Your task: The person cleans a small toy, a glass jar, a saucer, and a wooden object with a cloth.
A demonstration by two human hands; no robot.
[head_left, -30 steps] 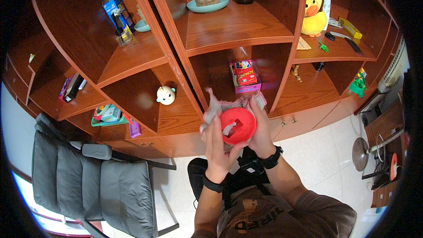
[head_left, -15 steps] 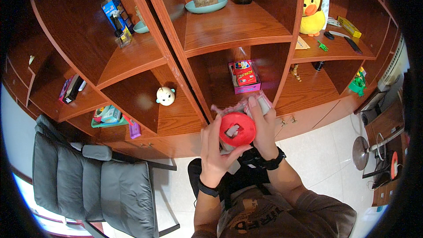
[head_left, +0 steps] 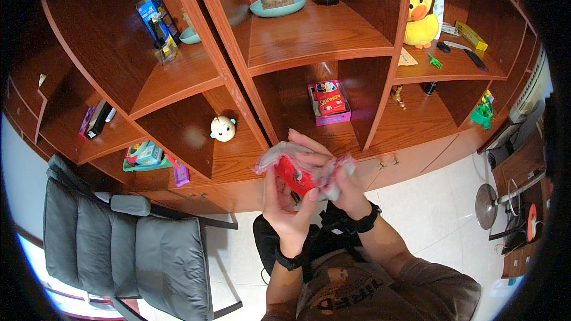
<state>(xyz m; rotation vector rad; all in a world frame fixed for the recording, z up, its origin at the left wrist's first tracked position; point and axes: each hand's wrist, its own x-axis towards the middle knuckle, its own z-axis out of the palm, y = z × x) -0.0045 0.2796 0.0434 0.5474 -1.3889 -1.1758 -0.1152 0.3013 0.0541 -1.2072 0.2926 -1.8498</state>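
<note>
At frame centre, the left hand [head_left: 284,202] and right hand [head_left: 333,169] both grip a red object [head_left: 295,175] wrapped in crinkled clear plastic [head_left: 275,156].

Between your left hand [head_left: 284,202] and right hand [head_left: 333,169] sits a red object [head_left: 295,176] with a smooth, glossy plastic look, wrapped in a crinkled clear plastic bag [head_left: 273,157] that catches the light. Facing you, the wooden shelf [head_left: 315,41] has a polished reddish-brown finish with soft reflections. The yellow duck [head_left: 420,16] looks like soft matt plush. The chair [head_left: 119,244] wears dark leather-like padding, slightly shiny. The floor [head_left: 428,214] is pale glossy tile.
</note>
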